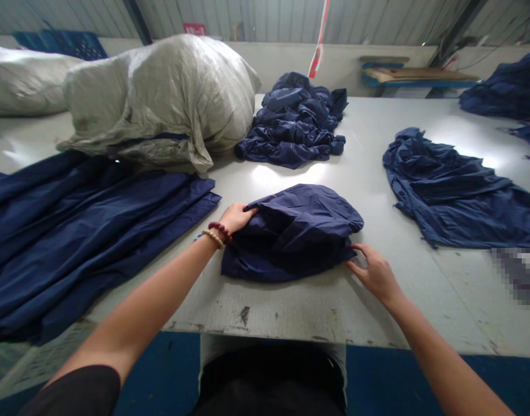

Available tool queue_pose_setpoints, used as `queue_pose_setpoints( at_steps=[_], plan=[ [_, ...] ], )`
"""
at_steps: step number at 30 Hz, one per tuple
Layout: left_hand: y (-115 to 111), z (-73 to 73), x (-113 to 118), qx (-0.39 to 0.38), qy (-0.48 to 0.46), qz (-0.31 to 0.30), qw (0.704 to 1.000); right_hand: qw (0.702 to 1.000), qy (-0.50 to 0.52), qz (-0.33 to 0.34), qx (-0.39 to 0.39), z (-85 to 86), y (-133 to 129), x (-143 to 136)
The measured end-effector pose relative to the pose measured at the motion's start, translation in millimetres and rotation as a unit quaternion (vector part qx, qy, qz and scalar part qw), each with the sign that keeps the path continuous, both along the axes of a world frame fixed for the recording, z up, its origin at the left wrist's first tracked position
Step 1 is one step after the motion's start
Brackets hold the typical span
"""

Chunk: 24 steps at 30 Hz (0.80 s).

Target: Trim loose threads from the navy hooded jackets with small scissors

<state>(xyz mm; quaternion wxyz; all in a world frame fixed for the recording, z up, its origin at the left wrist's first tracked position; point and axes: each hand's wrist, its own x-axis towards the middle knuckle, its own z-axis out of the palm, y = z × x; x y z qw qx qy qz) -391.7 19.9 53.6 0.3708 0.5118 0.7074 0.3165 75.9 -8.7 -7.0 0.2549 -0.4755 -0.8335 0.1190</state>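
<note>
A bunched piece of navy fabric lies on the white table in front of me. My left hand, with two bead bracelets at the wrist, grips its upper left edge, and the fingertips are partly hidden in the folds. At the fabric's right corner, my right hand pinches the edge between thumb and fingers. The cloth between the hands is loosely folded, with a raised, rounded top.
Long navy cloths cover the table's left side, below a large grey sack. A crumpled navy pile sits behind my fabric. More navy fabric lies at the right. A red-and-white strap hangs at the back.
</note>
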Motion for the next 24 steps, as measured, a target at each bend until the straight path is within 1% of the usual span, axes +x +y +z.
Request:
queue_pose_setpoints(
  at_steps=[2,4,6,7,8,9,10,11,12,13,14,15,16,18,19,20,22,23,24],
  plan=[
    [4.3,-3.7,5.7,0.055,0.033,0.039,0.997,0.999,-0.014,0.030,0.019,5.3,1.0,-1.3],
    [-1.2,-4.2,11.4,0.096,0.051,0.078,0.991,0.998,-0.027,0.059,0.013,11.5,0.2,-3.0],
    [-22.5,-2.0,15.4,0.171,0.086,0.109,0.975,0.997,-0.030,0.068,-0.013,17.8,-2.3,-4.3],
    [-39.2,-0.7,16.4,0.220,0.114,0.115,0.962,0.997,-0.024,0.064,-0.030,20.9,-3.7,-4.5],
    [-58.8,0.3,16.5,0.277,0.155,0.109,0.942,0.997,-0.013,0.057,-0.054,24.1,-5.0,-4.5],
    [-79.9,0.5,15.6,0.311,0.192,0.089,0.926,0.995,0.003,0.049,-0.085,27.3,-5.8,-4.3],
    [-100.7,-0.3,13.9,0.320,0.217,0.045,0.921,0.991,0.022,0.044,-0.123,30.6,-6.0,-4.1],
    [-119.3,-2.1,11.5,0.318,0.240,-0.022,0.917,0.984,0.044,0.041,-0.166,34.0,-5.4,-3.9],
    [-134.4,-4.8,8.7,0.301,0.265,-0.080,0.913,0.975,0.067,0.040,-0.209,37.4,-3.7,-4.0],
    [-144.8,-8.0,5.8,0.278,0.286,-0.124,0.909,0.964,0.089,0.040,-0.248,41.1,-0.9,-4.3],
    [-150.2,-11.1,3.2,0.255,0.302,-0.155,0.905,0.953,0.108,0.040,-0.280,44.9,2.9,-5.0],
    [-150.9,-13.3,1.0,0.233,0.312,-0.165,0.906,0.945,0.121,0.035,-0.301,49.2,7.5,-5.9],
    [-147.6,-13.8,-0.7,0.216,0.312,-0.157,0.912,0.940,0.131,0.027,-0.313,54.2,12.7,-6.9],
    [-133.7,-7.9,-2.8,0.192,0.273,-0.111,0.936,0.943,0.135,0.001,-0.303,66.7,23.1,-8.6],
    [-125.3,-1.2,-3.2,0.183,0.236,-0.081,0.951,0.952,0.129,-0.012,-0.277,74.2,27.5,-8.9],
    [-117.3,7.5,-3.4,0.176,0.188,-0.050,0.965,0.965,0.112,-0.024,-0.235,82.1,31.0,-8.5],
    [-104.3,27.6,-3.0,0.169,0.079,-0.002,0.982,0.992,0.047,-0.033,-0.117,96.8,34.2,-5.9],
    [-99.7,36.9,-2.4,0.170,0.026,0.017,0.985,0.998,0.000,-0.033,-0.056,102.1,34.1,-3.7],
    [-96.2,44.7,-1.7,0.172,-0.024,0.034,0.984,0.998,-0.049,-0.036,-0.005,105.3,33.2,-1.1]
  ],
)
